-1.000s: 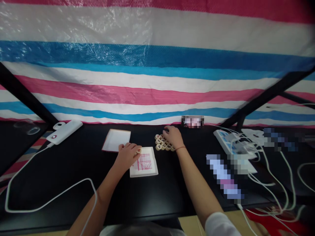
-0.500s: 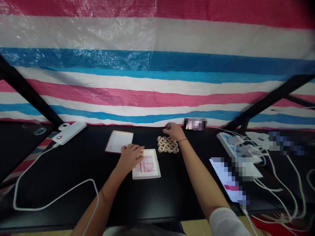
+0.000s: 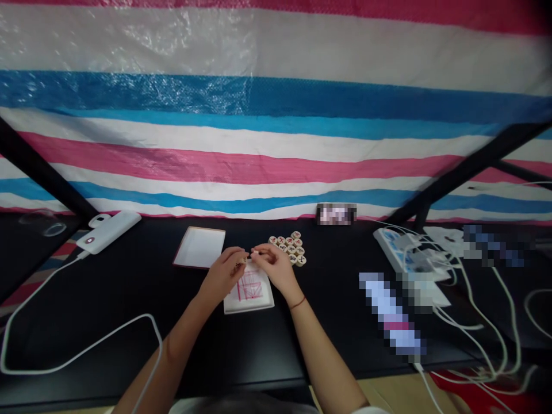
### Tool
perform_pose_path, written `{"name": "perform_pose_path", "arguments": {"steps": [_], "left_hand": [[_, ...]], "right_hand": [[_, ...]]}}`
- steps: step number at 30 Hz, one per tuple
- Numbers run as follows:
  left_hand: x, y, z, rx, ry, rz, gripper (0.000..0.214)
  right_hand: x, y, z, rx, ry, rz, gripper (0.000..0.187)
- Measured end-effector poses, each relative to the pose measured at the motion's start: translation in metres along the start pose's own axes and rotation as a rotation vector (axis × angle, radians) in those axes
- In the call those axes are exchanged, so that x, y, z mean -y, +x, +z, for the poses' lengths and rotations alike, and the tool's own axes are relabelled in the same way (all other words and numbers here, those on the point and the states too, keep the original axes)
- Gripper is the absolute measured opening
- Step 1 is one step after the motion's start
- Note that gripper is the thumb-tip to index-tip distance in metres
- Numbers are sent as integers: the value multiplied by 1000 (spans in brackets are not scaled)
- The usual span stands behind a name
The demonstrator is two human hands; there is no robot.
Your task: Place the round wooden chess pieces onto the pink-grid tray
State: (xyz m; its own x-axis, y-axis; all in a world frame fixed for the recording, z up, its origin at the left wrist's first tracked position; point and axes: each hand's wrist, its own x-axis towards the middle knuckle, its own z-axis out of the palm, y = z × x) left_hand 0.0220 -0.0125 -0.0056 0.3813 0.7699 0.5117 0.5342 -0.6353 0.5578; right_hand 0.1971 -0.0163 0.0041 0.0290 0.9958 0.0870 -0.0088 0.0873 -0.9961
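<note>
Over the tray point(image 3: 249, 291), left hand point(image 3: 224, 275) pinches a xiangqi piece point(image 3: 243, 260) (right hand point(image 3: 273, 267) close).

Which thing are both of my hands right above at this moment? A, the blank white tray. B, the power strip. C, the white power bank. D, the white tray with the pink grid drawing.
D. The left hand and right hand meet right above the white tray with the pink grid drawing, while the blank white tray lies off to the left.
</note>
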Motion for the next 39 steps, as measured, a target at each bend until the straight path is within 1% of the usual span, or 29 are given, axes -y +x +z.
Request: {"name": "perform_pose_path", "arguments": {"steps": [3, 6, 9, 13, 18, 20, 22, 24, 25, 27, 30, 32, 34, 36, 39], "left_hand": [[0, 1, 1, -41, -5, -34, 15], [-1, 2, 3, -29, 14, -48, 11], [-3, 3, 5, 44, 90, -27, 5], [-7, 4, 7, 161, 224, 36, 7], [-7, 6, 8, 248, 340, 60, 6], [-5, 7, 8, 257, 363, 46, 11], [-4, 8, 9, 256, 363, 22, 23], [-2, 9, 10, 270, 348, -2, 33], [-2, 9, 10, 288, 335, -8, 34], [-1, 9, 10, 329, 310, -7, 29], [1, 9, 11, 356, 282, 2, 24], [3, 8, 11, 351, 271, 3, 27], [5, 6, 10, 345, 262, 5, 36], [6, 5, 10, 338, 257, 10, 44], [7, 4, 9, 328, 244, 25, 47]], "right_hand": [[-3, 2, -7, -76, 22, -11, 30], [-5, 2, -9, -99, 27, -16, 31], [-6, 1, -9, -113, 3, -21, 32], [-5, 0, -7, -110, -50, -39, 30], [-5, -3, -6, -77, -140, -59, 26], [-5, -3, -6, -68, -187, -75, 24], [-5, -3, -8, -79, -233, -115, 23], [-3, -2, -9, -98, -288, -195, 20], [-2, -2, -10, -98, -321, -244, 18], [1, -3, -11, -65, -399, -330, 17], [5, -4, -11, 39, -551, -416, 25], [6, -6, -11, 114, -656, -455, 26], [6, -6, -11, 178, -732, -471, 21], [6, -7, -10, 229, -774, -466, 16], [6, -8, -8, 265, -795, -472, 13]]}}
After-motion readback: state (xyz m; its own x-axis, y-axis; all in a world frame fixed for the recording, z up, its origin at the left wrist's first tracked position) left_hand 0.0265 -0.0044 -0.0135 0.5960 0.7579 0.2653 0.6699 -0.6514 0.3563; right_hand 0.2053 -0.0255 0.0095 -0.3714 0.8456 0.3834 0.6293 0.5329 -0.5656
